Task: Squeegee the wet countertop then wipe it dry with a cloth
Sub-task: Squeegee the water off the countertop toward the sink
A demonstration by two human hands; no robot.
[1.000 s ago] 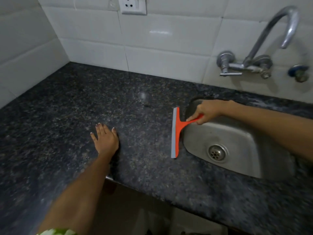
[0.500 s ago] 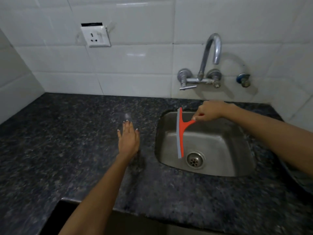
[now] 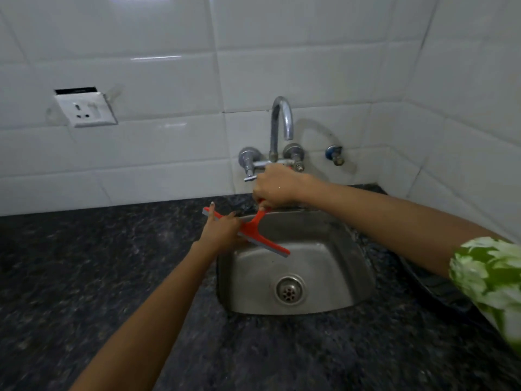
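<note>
Squeegee (image 3: 255,232): orange, grey rubber blade; held tilted over the back left corner of the sink (image 3: 324,300), blade slanting from the counter (image 3: 84,277) edge down over the basin. Right hand (image 3: 275,187): fingers curled tight round the handle, just below the tap (image 3: 277,131). Left hand (image 3: 222,230): on the blade's left half, fingers laid along it; whether they clasp it cannot be told. Socket (image 3: 86,110): on the tiled wall, left of the tap.

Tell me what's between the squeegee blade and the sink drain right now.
Nothing. In the head view, only bare steel sink floor lies between the squeegee, held over the basin by both hands, and the drain.
</note>
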